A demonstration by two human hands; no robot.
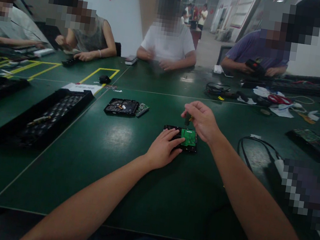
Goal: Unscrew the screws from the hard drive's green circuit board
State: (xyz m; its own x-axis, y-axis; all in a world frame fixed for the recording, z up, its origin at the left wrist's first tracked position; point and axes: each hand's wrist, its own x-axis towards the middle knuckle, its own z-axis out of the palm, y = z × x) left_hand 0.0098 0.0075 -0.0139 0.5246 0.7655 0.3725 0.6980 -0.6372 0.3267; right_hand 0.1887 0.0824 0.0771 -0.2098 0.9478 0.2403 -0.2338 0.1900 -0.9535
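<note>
A black hard drive [189, 149] with a green circuit board [191, 138] facing up lies flat on the table. My left hand [165, 148] rests over its left side, fingers spread and touching it. Above the board, my right hand [203, 120] is closed around the handle of a screwdriver [187, 120]. The screwdriver stands nearly upright, its shaft pointing down at the board; whether the tip sits in a screw is too small to tell. To the left lies another hard drive [121, 107], with a loose circuit board [142, 110] at its right edge.
A long black tray [41, 119] holding small parts stands on the green table [79, 188] at left. Cables [217, 90] and scraps of paper [282, 110] lie at the back right. A black device with a circuit board [314, 145] sits far right. Several people sit opposite.
</note>
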